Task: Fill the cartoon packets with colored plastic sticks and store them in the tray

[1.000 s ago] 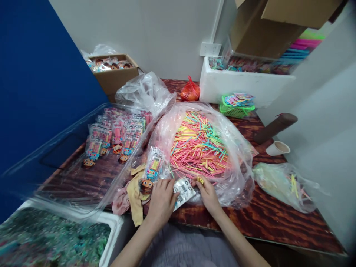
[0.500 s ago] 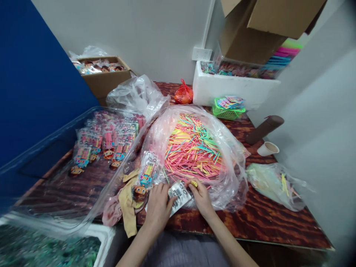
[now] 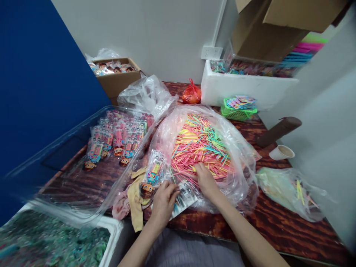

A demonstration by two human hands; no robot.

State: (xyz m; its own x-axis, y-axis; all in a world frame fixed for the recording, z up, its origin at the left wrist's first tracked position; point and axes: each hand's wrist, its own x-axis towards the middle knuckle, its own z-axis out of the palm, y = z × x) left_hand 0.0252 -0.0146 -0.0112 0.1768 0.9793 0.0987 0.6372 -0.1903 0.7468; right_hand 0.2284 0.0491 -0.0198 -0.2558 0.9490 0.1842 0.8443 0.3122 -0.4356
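My left hand (image 3: 166,199) is closed, its bent fingers pinching the left edge of a clear and silver plastic packet (image 3: 187,196) that lies flat at the table's front. My right hand (image 3: 206,181) reaches into the near side of a heap of thin coloured sticks (image 3: 198,144), pink, yellow, green and blue. Its fingers are drawn together, with yellow sticks at the tips; the tips are partly hidden. A large clear bag (image 3: 244,163), spread open, holds the heap. Just left of my left hand rests a filled packet (image 3: 155,168) with a cartoon-face end, above a yellow cloth (image 3: 135,204).
Several filled packets (image 3: 119,137) lie at left under clear plastic. Foam boxes stand at front left and back right (image 3: 244,87). On the right are a green basket (image 3: 236,114), a brown bottle (image 3: 278,131), a paper cup (image 3: 281,152) and a plastic bag (image 3: 286,189).
My right hand has moved from beside the packet forward into the stick heap. My left fingers have curled in at the packet's edge. The whole view has shifted a little.
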